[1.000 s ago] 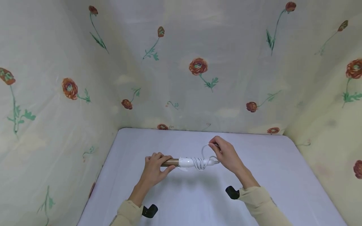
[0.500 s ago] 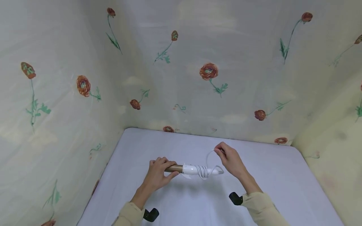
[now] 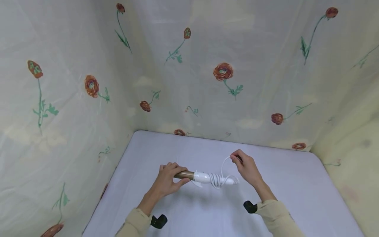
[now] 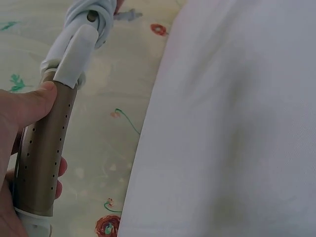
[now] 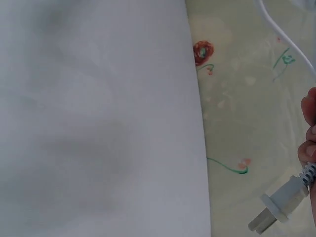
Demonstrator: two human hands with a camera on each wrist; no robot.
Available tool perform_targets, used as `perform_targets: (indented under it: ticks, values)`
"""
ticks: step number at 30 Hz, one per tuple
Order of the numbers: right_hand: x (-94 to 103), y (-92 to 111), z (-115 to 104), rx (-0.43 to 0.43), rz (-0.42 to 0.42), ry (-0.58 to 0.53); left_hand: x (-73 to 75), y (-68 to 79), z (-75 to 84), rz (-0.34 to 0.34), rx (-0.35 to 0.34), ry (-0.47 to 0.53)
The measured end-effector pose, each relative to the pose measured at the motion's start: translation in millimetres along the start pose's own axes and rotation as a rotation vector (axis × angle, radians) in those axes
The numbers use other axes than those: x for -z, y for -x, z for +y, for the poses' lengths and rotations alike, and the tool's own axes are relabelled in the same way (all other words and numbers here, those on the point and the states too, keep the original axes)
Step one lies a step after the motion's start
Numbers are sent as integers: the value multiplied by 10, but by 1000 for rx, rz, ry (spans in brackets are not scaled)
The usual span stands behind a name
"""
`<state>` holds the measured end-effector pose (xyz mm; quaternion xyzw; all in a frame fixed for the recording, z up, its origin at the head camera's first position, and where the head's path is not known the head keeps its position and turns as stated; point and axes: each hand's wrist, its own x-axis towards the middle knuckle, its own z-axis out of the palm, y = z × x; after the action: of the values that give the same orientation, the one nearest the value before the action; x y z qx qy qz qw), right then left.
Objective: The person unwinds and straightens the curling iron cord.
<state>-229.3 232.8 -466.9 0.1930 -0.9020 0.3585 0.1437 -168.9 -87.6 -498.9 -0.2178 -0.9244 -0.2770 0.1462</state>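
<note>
A hair curling iron (image 3: 202, 177) with a bronze barrel and white handle is held level above the table. My left hand (image 3: 168, 179) grips the barrel, its thumb pressed along it; small holes dot the barrel (image 4: 47, 148) in the left wrist view. White cord (image 3: 217, 181) is wound in several turns round the handle, and a free length arcs up to my right hand (image 3: 247, 168). That hand pinches the cord beyond the handle's end. Below its curled fingers (image 5: 308, 148), the two-pin plug (image 5: 286, 200) sticks out in the right wrist view.
A table with a white cover (image 3: 207, 217) spreads beneath both hands. Pale flower-printed sheeting (image 3: 177, 82) stands behind it and at both sides. Black wrist-camera mounts (image 3: 159, 221) jut from the beige sleeves (image 3: 134, 222).
My right hand has drawn slightly up and away from the handle's end, cord in its fingers. The left hand keeps its grip on the curling iron. The head view has shifted a little.
</note>
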Motion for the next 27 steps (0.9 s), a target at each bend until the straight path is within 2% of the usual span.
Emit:
perform_targets:
  ticks: [6,14,20,27]
  values:
    - [-60,29,87,-60,-4,6,52,-44,28,-7,8,25]
    - [-125,201,172,-137,-24,37,-20,-9,57,-22,37,68]
    - [-259,292,182,-131,-35,38,-13,-4,52,-13,37,54]
    - [-407,360,138,-138,-2,39,49,-111,51,11,7,28]
